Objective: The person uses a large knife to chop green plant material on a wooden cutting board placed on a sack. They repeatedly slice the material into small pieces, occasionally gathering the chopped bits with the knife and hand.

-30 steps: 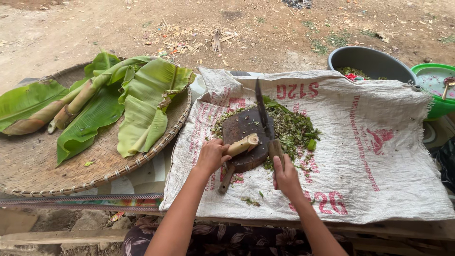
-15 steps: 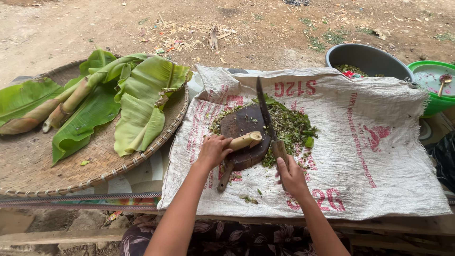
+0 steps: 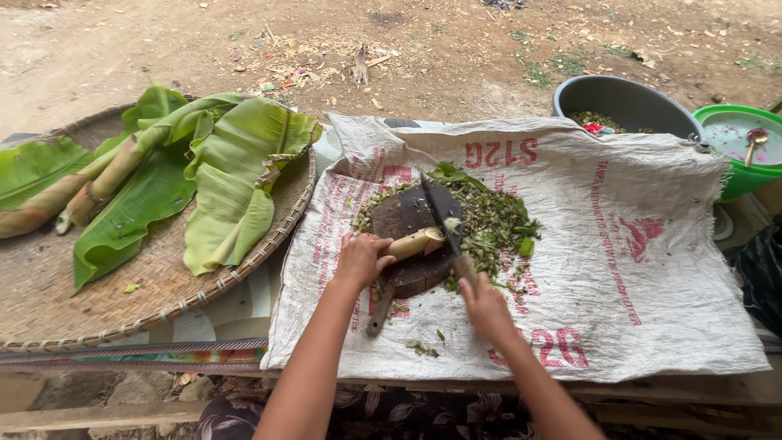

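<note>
Broadly, a white woven sack (image 3: 619, 244) is spread over the bench, with a round basket tray (image 3: 98, 318) of banana leaves (image 3: 220, 179) at nine o'clock and a grey basin (image 3: 623, 102) at one o'clock. Centrally, a dark chopping block (image 3: 403, 220) carries a pale stalk (image 3: 414, 243), clasped fully by the left hand (image 3: 362, 259). The cleaver (image 3: 444, 213) is gripped tightly by the right hand (image 3: 486, 308), its blade at the stalk's tip. Fingertips are best kept curled back, and slices kept thin, with chopped greens (image 3: 497, 224) pushed toward three o'clock.

Dark worn wooden board (image 3: 405, 222), dull metal blade (image 3: 442, 209), coarse woven plastic sack (image 3: 619, 244), rough wicker tray (image 3: 98, 310), glossy leaves (image 3: 236, 175).
</note>
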